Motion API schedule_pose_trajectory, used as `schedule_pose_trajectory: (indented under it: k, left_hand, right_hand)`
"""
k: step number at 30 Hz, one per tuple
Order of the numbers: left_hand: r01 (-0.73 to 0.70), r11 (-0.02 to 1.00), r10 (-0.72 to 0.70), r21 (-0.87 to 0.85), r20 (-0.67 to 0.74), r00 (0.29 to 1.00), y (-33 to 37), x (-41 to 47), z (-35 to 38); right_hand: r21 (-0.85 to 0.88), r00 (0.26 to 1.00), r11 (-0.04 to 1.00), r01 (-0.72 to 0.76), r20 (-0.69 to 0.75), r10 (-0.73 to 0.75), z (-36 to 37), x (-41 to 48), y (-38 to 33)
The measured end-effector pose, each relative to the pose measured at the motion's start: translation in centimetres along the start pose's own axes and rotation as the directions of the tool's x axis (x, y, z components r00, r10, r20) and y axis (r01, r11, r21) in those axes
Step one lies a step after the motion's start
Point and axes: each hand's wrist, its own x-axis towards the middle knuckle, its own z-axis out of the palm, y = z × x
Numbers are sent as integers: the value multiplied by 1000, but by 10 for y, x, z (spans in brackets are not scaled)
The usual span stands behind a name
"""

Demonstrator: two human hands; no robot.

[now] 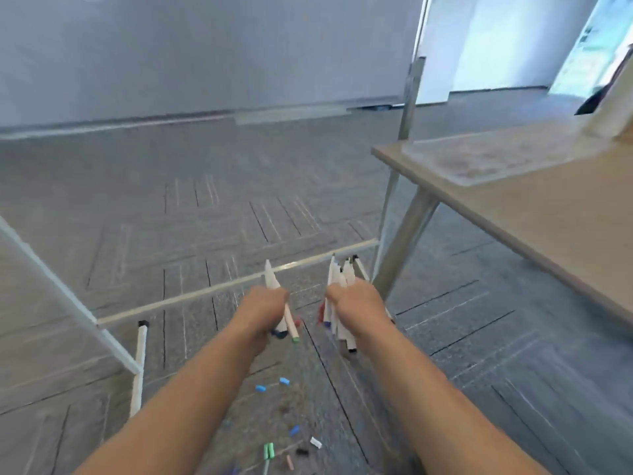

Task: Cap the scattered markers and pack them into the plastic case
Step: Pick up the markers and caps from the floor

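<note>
Markers gripped in both hands, just left of the worktop leg [408, 238], above grey carpet floor [154, 217]. Left hand [263, 303], the one farther from the leg: fist curled round a small bunch of markers [272, 277], white barrels poking out above the fist, coloured ends showing below it. Right hand [356, 299], nearest the leg: fingers wrapped round a bigger bunch of markers [340, 277], fanned out above and below the fist, top ends just beside the leg. Hands apart, clear gap between, no contact. Tips capped or bare: cannot tell, too blurred. Left of the leg and nearer the camera, under the forearms: loose caps [284, 381] scattered on the carpet, blue, green, white, black, pinkish. Up on the worktop [548, 231], right of the leg and well apart from both hands: clear plastic case [496, 159], lying flat near the worktop's far corner, contents unreadable. Behind both hands, running left from the leg: white frame bar [212, 289], low over the carpet.
</note>
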Motion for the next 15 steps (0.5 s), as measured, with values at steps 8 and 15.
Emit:
schedule_pose_trajectory:
  k: [8, 15]
  left_hand:
    - [-191, 981, 193, -30, 167, 967, 131, -168, 27]
    - [-333, 942, 300, 42, 334, 894, 189, -251, 138]
  right_hand:
    - [316, 992, 941, 124, -12, -127, -134, -129, -103]
    - [245, 972, 954, 174, -198, -126, -286, -187, -110]
